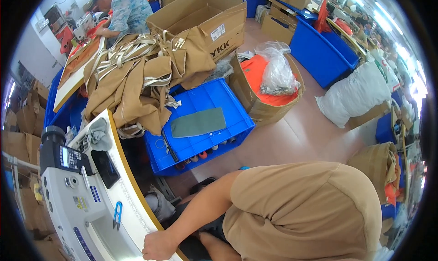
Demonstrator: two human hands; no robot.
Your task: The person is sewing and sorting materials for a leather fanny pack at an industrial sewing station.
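Observation:
My right hand (160, 246) is closed and rests at the front edge of the white sewing table (130, 190), low in the view. Its fingers curl down and away, so whatever they may hold is hidden. The bare forearm runs to it from my tan sleeve. Beyond the hand stands a white sewing machine (68, 206) with a control panel (68, 157). Blue thread snips (117, 215) lie on the table, with a dark phone (105, 168) and a grey cloth (99, 135) farther off. My left hand does not show; a patch of bare skin under the shirt is unclear.
Tan fabric pieces with white straps (137, 73) are heaped beside a blue crate (196, 99), which bears a green cloth piece (199, 122). Cardboard boxes (228, 28), a blue bin (315, 51) and a white sack (358, 94) stand around. A co-worker (130, 12) bends over work at far left.

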